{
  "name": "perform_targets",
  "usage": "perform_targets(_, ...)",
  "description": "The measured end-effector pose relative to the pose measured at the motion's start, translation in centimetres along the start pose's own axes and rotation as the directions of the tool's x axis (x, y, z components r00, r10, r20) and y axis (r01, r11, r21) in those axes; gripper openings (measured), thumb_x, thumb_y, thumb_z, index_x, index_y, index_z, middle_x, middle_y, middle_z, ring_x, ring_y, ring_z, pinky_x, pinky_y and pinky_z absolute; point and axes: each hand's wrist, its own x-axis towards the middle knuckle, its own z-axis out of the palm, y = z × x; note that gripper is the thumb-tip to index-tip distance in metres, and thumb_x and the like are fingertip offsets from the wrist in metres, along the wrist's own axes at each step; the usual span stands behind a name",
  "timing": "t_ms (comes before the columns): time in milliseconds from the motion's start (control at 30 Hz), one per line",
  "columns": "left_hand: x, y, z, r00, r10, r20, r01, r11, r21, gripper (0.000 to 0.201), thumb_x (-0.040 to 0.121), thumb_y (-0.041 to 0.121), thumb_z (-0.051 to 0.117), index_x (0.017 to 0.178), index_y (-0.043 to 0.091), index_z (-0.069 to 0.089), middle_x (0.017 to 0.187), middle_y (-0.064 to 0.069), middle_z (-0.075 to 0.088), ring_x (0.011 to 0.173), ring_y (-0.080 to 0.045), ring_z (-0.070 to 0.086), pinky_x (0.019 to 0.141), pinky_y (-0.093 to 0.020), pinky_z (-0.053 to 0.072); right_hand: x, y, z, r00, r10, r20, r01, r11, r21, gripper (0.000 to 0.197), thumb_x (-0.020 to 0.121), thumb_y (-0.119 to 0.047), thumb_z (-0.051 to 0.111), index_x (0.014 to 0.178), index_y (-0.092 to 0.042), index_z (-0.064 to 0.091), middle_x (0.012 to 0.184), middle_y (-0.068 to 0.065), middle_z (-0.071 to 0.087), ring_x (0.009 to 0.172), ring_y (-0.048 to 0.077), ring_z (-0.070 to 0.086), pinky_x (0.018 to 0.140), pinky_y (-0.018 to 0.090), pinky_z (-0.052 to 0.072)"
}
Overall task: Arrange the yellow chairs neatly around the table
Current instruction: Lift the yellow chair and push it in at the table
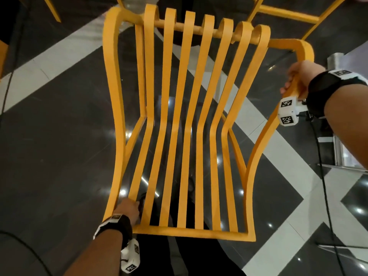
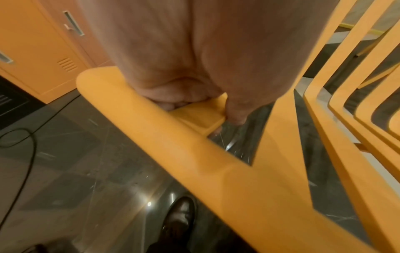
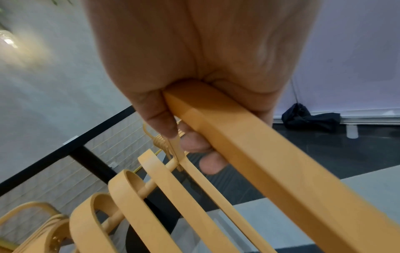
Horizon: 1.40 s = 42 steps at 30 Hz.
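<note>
Glossy dark floor [image 1: 59,156], yellow chair [image 1: 187,116] legs hidden, both hands' fingers [image 3: 160,118] gripping its frame

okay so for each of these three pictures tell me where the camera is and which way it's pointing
Head: worn on the head, looking down at the yellow chair; both forearms, left hand, right hand.
Left wrist: looks along the left hand gripping the chair's back rail; a shoe shows.
Right wrist: looks along the right hand gripping an armrest.
All three share the chair.
</note>
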Motion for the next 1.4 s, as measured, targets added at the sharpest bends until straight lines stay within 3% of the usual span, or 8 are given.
perform_targets(133,-1.5,0.8,-1.6,1.000,0.000,0.009,0.000,1.000,-0.004,0.029,0.102,0.022,0.043,0.114,0.000,0.057,0.109,-0.018,0.060,0.116,-0.036,0.058,0.085,-0.036,0.044,-0.4,-1.1,-0.4,0.994,-0.109,-0.031,0.103,0.985,-0.135,0.049,0.080,-0.029,0.059,0.127,-0.015,0.055,0.101,0.009,0.067,0.071,0.024,0.064,0.072,0.038,0.057)
perform_targets(333,-5.3,3.6,-4.7,0.996,0.090,0.003,-0.090,0.986,0.139,0.043,0.104,0.027,0.033,0.121,-0.001,0.060,0.125,-0.022,0.060,0.117,-0.035,0.058,0.093,-0.036,0.045,-8.2,5.5,0.8,0.951,-0.286,0.119,0.305,0.797,-0.522,0.077,0.090,-0.041,0.061,0.153,-0.018,0.024,0.152,0.014,0.040,0.134,0.036,0.044,0.100,0.042,0.043)
perform_targets(600,-10.0,7.2,-10.8,0.950,0.265,-0.164,-0.225,0.947,0.227,0.085,0.086,0.066,0.042,0.147,0.009,0.029,0.133,-0.019,0.057,0.116,-0.037,0.058,0.091,-0.039,0.047,-16.6,15.5,1.4,0.840,0.081,0.536,0.494,0.293,-0.819,0.058,0.094,-0.060,0.040,0.132,-0.020,0.055,0.134,0.005,0.056,0.122,0.028,0.052,0.101,0.038,0.042)
perform_targets(700,-12.1,7.9,-13.8,0.918,0.369,-0.144,-0.300,0.885,0.356,0.112,0.067,0.092,0.032,0.152,0.018,0.027,0.145,-0.012,0.050,0.125,-0.033,0.053,0.097,-0.040,0.046,-17.9,16.5,-0.2,0.846,0.014,0.533,0.503,0.315,-0.805,0.101,0.063,-0.097,0.022,0.143,-0.038,0.039,0.143,0.007,0.052,0.131,0.032,0.047,0.106,0.049,0.040)
perform_targets(866,-15.0,9.0,-18.8,0.904,0.409,-0.124,-0.316,0.835,0.451,0.135,0.046,0.104,0.021,0.153,0.022,0.026,0.154,-0.008,0.041,0.134,-0.031,0.046,0.107,-0.045,0.040,-18.8,14.0,-2.1,0.770,-0.238,0.592,0.632,0.160,-0.758,0.111,0.047,-0.095,0.005,0.142,-0.047,0.037,0.130,-0.002,0.059,0.123,0.022,0.053,0.101,0.043,0.041)
perform_targets(1066,-15.9,9.4,-23.4,0.832,0.535,-0.145,-0.390,0.751,0.534,0.117,0.046,0.103,0.021,0.124,0.028,0.065,0.130,-0.001,0.060,0.115,-0.023,0.057,0.097,-0.041,0.046,-17.8,11.1,-3.2,0.773,-0.369,0.516,0.602,0.169,-0.781,0.085,0.064,-0.087,0.002,0.120,-0.047,0.052,0.134,-0.020,0.054,0.142,0.022,0.031,0.109,0.067,0.017)
perform_targets(1166,-16.6,9.9,-25.3,0.711,0.661,-0.241,-0.354,0.632,0.689,0.104,0.056,0.094,0.007,0.119,0.035,0.065,0.131,0.002,0.053,0.121,-0.027,0.043,0.105,-0.047,0.034,-17.5,8.6,-2.8,0.778,-0.403,0.481,0.587,0.195,-0.786,0.088,0.061,-0.084,0.000,0.123,-0.046,0.050,0.137,-0.018,0.052,0.140,0.023,0.033,0.102,0.065,0.031)
perform_targets(1399,-15.4,13.0,-28.0,0.652,0.578,-0.490,-0.344,0.802,0.488,0.056,0.082,0.078,0.030,0.119,0.041,0.051,0.137,0.004,0.050,0.135,-0.029,0.036,0.109,-0.072,0.017,-15.0,2.4,-1.5,0.781,-0.422,0.460,0.580,0.218,-0.785,0.057,0.080,-0.078,0.014,0.104,-0.041,0.051,0.119,-0.011,0.059,0.121,0.028,0.047,0.092,0.058,0.036)
